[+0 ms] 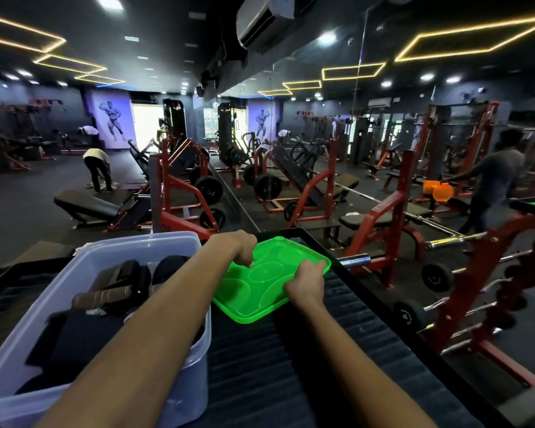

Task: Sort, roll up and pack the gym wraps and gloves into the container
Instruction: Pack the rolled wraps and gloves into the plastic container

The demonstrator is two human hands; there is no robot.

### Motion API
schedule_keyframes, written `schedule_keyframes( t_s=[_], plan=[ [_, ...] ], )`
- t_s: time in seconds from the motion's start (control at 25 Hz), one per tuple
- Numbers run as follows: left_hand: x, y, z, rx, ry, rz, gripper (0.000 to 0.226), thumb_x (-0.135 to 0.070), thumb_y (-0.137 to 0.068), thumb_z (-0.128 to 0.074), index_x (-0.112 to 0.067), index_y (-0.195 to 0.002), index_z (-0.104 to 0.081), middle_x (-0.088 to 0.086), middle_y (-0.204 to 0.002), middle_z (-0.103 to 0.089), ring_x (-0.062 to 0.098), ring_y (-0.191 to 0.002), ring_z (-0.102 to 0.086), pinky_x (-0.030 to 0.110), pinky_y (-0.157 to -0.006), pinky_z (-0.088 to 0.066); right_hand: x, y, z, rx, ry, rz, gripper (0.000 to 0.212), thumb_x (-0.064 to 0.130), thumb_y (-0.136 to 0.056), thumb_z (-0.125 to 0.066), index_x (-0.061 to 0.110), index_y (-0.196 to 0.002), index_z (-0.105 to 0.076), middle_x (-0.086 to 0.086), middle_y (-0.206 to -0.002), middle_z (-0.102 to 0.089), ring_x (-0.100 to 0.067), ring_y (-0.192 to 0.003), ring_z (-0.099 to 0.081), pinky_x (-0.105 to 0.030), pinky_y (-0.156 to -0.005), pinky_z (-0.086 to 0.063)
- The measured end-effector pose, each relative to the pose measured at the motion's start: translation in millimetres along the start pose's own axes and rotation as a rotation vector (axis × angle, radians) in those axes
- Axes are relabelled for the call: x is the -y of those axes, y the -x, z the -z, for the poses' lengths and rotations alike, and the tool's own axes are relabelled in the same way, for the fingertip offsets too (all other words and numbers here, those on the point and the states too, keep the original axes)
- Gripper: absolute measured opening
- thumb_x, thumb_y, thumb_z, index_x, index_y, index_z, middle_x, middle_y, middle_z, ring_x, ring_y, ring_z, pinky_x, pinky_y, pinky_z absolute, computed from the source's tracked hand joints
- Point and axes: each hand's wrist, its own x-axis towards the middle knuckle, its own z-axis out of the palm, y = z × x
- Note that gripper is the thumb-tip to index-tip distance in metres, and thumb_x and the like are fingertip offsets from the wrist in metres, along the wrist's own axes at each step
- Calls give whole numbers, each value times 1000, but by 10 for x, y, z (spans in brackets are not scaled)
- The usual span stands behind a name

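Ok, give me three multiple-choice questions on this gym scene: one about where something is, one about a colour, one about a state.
1. Where is the lid?
A. on the container
B. to the right of the container, on the black surface
C. on the floor

2. What colour is the lid?
A. green
B. orange
C. clear

3. What are the hands doing?
A. both grip the lid
B. only one grips it
C. both hang idle

Answers:
1 B, it lies beside the open container.
2 A, bright translucent green.
3 A, left hand and right hand each curl over a lid edge.
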Motion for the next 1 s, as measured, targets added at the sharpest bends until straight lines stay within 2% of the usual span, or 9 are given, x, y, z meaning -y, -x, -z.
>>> schedule_keyframes(
  t_s=[0.12,0.2,0.36,0.52,0.68,0.8,0.88,0.92,1.0],
  plan=[
    [88,-37,-49,12,1,18,42,-24,-93,-59,-2,-129,-50,17,-134,-54,32,-119,-54,41,-100,-45,0,-2,16,-53,-213,-239,39,2,-85,-63,-1,-120,-46,-21,-132,-32,-38,-103,-60,-36,-91,-47],
    [161,-60,-102,50,10,48,43,-22,-93,-57,-4,-131,-48,16,-135,-53,31,-120,-54,41,-101,-44,9,16,-32,-42,-262,-318,50,5,-84,-67,-1,-127,-42,-21,-133,-38,-38,-110,-59,-36,-92,-48],
    [285,-63,-109,53,55,77,46,-24,-93,-58,-5,-133,-46,15,-136,-52,30,-121,-53,40,-101,-43,48,17,-65,-113,-287,-355,47,4,-84,-64,-2,-126,-44,-23,-123,-57,-37,-111,-61,-37,-89,-50],
    [325,-99,-77,60,117,102,46,-24,-94,-57,-5,-134,-44,15,-137,-50,29,-121,-52,41,-103,-42,39,-36,6,-169,-361,-442,44,7,-81,-69,3,-119,-49,-22,-119,-61,-37,-108,-62,-38,-87,-52],
    [291,-91,-102,124,72,144,41,-20,-95,-50,-3,-133,-47,15,-136,-52,30,-118,-54,38,-99,-44,114,-119,146,-243,-373,-408,39,10,-80,-72,9,-114,-54,-17,-115,-64,-34,-106,-63,-36,-85,-52],
    [272,-115,-178,205,95,156,40,-16,-95,-47,1,-131,-49,17,-133,-53,30,-113,-56,38,-96,-45,22,-247,318,-270,-342,-384,37,13,-78,-75,11,-111,-58,-17,-112,-65,-34,-105,-64,-37,-85,-52],
    [234,-132,-213,312,168,166,39,-13,-97,-46,6,-131,-49,22,-127,-55,28,-98,-56,40,-88,-47,-104,-279,349,-253,-382,-396,32,15,-76,-79,12,-105,-65,-15,-108,-67,-32,-102,-65,-34,-82,-52],
    [219,-122,-224,363,233,187,39,-12,-99,-45,8,-133,-46,24,-131,-54,29,-96,-55,41,-86,-47,-156,-285,340,-246,-411,-411,30,16,-74,-81,13,-101,-68,-13,-106,-68,-30,-99,-65,-32,-81,-52],
    [188,-80,-221,416,328,235,42,-10,-101,-43,11,-137,-39,29,-140,-46,34,-106,-57,46,-96,-45,-225,-294,320,-245,-461,-429,26,18,-71,-84,14,-94,-72,-11,-101,-70,-27,-94,-67,-31,-80,-54]
  ],
)
